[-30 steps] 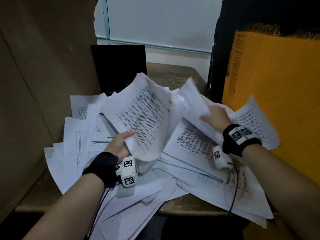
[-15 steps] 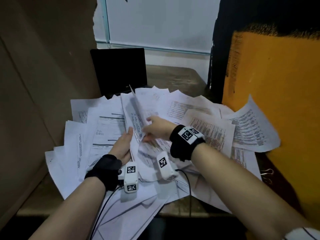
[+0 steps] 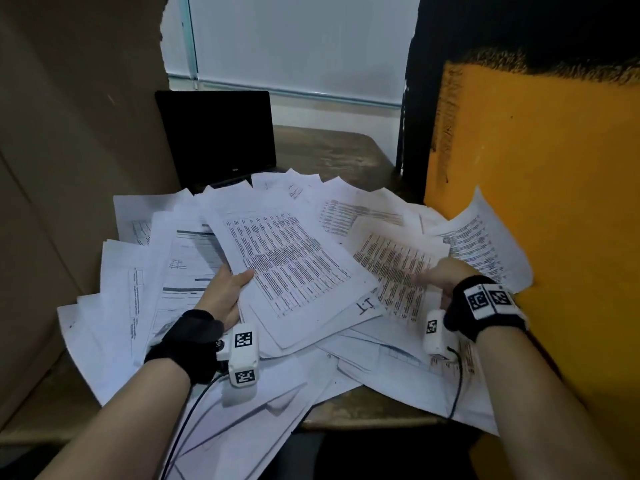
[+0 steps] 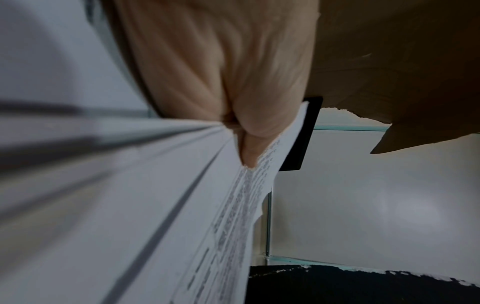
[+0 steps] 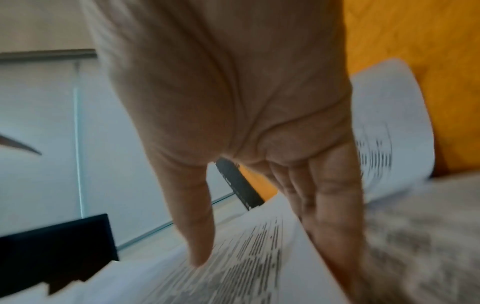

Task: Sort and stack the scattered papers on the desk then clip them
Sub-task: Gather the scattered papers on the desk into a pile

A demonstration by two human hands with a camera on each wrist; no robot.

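A: What do the papers (image 3: 194, 271) look like?

B: White printed sheets, many with dense tables of dark text, fanned loosely and overlapping across the bench (image 3: 329, 150). Some hang over its near edge. One sheet (image 3: 391, 268) to the right looks warmer in tone, with reddish-brown print.

A: And the hands?

B: The left hand (image 3: 227, 292) grips a small stack (image 3: 294, 268) of tabled sheets at its left edge, thumb on top and fingers underneath; the left wrist view shows the thumb (image 4: 259, 131) pinching the sheets' edges. The right hand (image 3: 441, 275) lies with fingers straight on the reddish sheet, holding nothing; in the right wrist view its fingertips (image 5: 200, 259) touch printed paper.

A: The surroundings?

B: The bench is worn brown wood. A dark laptop (image 3: 218, 136) stands open at the back left, its screen black, papers reaching its base. A brown cardboard panel (image 3: 76, 133) rises on the left, an orange panel (image 3: 540, 202) on the right with one sheet curling against it, and a pale wall (image 3: 298, 39) behind.
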